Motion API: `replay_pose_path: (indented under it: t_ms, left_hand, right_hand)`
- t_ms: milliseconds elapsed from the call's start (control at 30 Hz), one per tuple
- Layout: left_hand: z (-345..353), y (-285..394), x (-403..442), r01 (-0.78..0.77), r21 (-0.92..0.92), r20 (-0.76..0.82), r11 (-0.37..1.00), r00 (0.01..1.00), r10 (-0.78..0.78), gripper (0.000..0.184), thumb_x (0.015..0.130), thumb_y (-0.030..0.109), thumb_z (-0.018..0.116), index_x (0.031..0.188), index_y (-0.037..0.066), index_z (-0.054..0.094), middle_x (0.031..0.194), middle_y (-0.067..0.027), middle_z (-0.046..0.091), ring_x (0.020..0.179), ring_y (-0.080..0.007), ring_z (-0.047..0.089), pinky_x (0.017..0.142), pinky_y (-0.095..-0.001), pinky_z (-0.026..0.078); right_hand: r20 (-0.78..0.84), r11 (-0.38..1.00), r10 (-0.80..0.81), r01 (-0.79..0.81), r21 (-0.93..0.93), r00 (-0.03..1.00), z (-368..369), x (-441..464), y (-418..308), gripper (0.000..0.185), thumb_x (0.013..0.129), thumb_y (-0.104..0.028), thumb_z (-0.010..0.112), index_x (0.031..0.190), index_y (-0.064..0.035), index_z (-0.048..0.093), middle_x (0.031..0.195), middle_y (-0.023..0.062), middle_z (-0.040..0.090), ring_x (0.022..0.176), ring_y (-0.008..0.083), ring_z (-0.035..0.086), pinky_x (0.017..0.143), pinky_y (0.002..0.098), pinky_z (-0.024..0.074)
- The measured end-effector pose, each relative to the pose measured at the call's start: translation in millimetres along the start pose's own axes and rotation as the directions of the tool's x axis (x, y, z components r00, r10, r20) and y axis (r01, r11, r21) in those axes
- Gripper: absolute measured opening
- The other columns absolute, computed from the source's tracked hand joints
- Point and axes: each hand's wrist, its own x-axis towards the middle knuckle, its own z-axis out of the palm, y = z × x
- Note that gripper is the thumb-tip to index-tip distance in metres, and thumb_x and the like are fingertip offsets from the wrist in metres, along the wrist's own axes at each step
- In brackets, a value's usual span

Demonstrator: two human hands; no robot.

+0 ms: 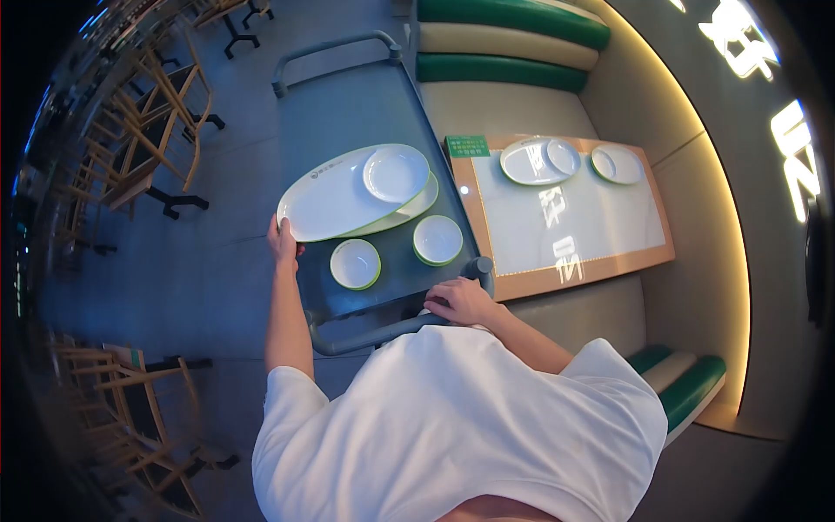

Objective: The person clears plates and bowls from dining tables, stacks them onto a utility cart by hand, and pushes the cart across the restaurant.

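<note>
My left hand (285, 244) is closed on the left end of a white oval plate (322, 202) with a green rim, thumb on top. A small round plate (396, 172) sits on its far right part. Partly hidden beneath is another oval plate (396, 217). Two white bowls with green outsides, a left bowl (355, 264) and a right bowl (437, 239), stand nearer me on the grey cart (344, 109). My right hand (461, 300) lies by the cart's near right corner, fingers curled; what they hold, if anything, is hidden.
Right of the cart, a wood-edged table (513, 235) bears an oval plate (526, 161) with a small round plate, another plate (617, 163) and a green card (468, 146). Green and beige benches (513, 39) flank it. Wooden chairs (165, 113) stand left. The cart's near handle (374, 335) is before me.
</note>
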Motion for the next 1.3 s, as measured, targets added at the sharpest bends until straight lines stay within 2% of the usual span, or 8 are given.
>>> replay_pose_path:
  t_ms: [567, 833, 933, 1000, 1133, 1200, 1267, 1300]
  left_hand:
    - [36, -45, 65, 0.012, 0.18, 0.112, 0.984, 0.993, -0.032, 0.035, 0.105, 0.026, 0.048, 0.134, 0.011, 0.061, 0.082, -0.0064, 0.065, 0.044, -0.013, 0.051, 0.035, -0.0266, 0.036]
    - [41, -48, 74, -0.074, 0.526, 0.036, 0.847, 0.997, 0.066, 0.04, 0.104, 0.026, 0.048, 0.14, 0.013, 0.06, 0.088, -0.0114, 0.071, 0.047, -0.0196, 0.059, 0.038, -0.0319, 0.046]
    - [45, -43, 72, -0.064, 0.68, 0.003, 0.73, 0.996, 0.085, 0.041, 0.105, 0.028, 0.049, 0.141, 0.014, 0.059, 0.099, -0.0149, 0.074, 0.063, -0.0263, 0.069, 0.05, -0.0381, 0.055]
    - [47, -33, 62, 0.009, 0.824, -0.039, 0.567, 0.998, 0.041, 0.042, 0.104, 0.03, 0.05, 0.142, 0.014, 0.059, 0.115, -0.0189, 0.073, 0.093, -0.0368, 0.073, 0.075, -0.047, 0.059]
    - [49, -34, 63, 0.0, 0.909, -0.015, 0.417, 0.999, 0.034, 0.042, 0.102, 0.034, 0.05, 0.136, 0.011, 0.061, 0.129, -0.0203, 0.067, 0.123, -0.044, 0.061, 0.1, -0.0552, 0.049]
    - [49, -31, 70, 0.136, 0.917, -0.114, 0.374, 0.99, -0.082, 0.052, 0.103, 0.043, 0.045, 0.144, 0.013, 0.056, 0.112, -0.0186, 0.073, 0.08, -0.0357, 0.073, 0.07, -0.0472, 0.058]
    - [58, -16, 61, 0.353, 0.834, -0.301, 0.423, 0.935, -0.187, 0.063, 0.103, 0.051, 0.041, 0.155, 0.015, 0.043, 0.105, -0.0163, 0.074, 0.06, -0.0311, 0.069, 0.057, -0.0435, 0.055]
    - [59, -5, 47, 0.35, 0.827, -0.308, 0.44, 0.937, -0.167, 0.067, 0.103, 0.055, 0.041, 0.157, 0.017, 0.038, 0.107, -0.0155, 0.074, 0.068, -0.0332, 0.07, 0.062, -0.0455, 0.056]
  right_hand:
    - [-0.081, 0.965, 0.195, -0.176, 0.194, 0.977, -6, -4, 9, 0.025, 0.094, -0.027, 0.068, 0.091, -0.0029, 0.072, 0.08, 0.0136, 0.07, 0.074, 0.0343, 0.068, 0.068, 0.044, 0.0531]
    - [-0.111, 0.93, 0.188, -0.14, 0.339, 0.976, -9, -9, 20, 0.026, 0.097, -0.028, 0.066, 0.097, -0.0034, 0.073, 0.08, 0.0146, 0.069, 0.072, 0.0327, 0.067, 0.066, 0.0425, 0.0515]
    - [-0.094, 0.909, 0.205, -0.154, 0.388, 0.974, -12, -10, 24, 0.026, 0.099, -0.027, 0.065, 0.099, -0.0025, 0.073, 0.079, 0.0148, 0.069, 0.071, 0.031, 0.065, 0.067, 0.0409, 0.0505]
    - [-0.101, 0.887, 0.21, -0.146, 0.439, 0.972, -18, -15, 25, 0.026, 0.1, -0.026, 0.064, 0.099, -0.0016, 0.073, 0.079, 0.0146, 0.068, 0.071, 0.0296, 0.065, 0.067, 0.0396, 0.0506]
    - [-0.123, 0.752, 0.264, -0.124, 0.647, 0.957, -26, -22, 33, 0.034, 0.104, -0.033, 0.06, 0.096, -0.0022, 0.072, 0.073, 0.0121, 0.065, 0.065, 0.0234, 0.062, 0.064, 0.0385, 0.0484]
    - [-0.201, 0.824, 0.21, -0.062, 0.563, 0.957, -29, -38, 55, 0.033, 0.103, -0.033, 0.062, 0.094, -0.0031, 0.072, 0.071, 0.012, 0.065, 0.064, 0.0204, 0.061, 0.063, 0.0376, 0.0485]
    - [-0.322, 0.812, 0.353, -0.117, 0.572, 0.879, -34, -62, 91, 0.032, 0.102, -0.033, 0.062, 0.093, -0.0038, 0.072, 0.07, 0.0118, 0.065, 0.063, 0.0211, 0.061, 0.061, 0.0379, 0.0486]
    - [-0.407, 0.801, 0.46, -0.17, 0.574, 0.789, -37, -75, 112, 0.032, 0.102, -0.033, 0.063, 0.092, -0.0044, 0.073, 0.07, 0.0116, 0.065, 0.061, 0.0218, 0.06, 0.06, 0.0383, 0.0486]
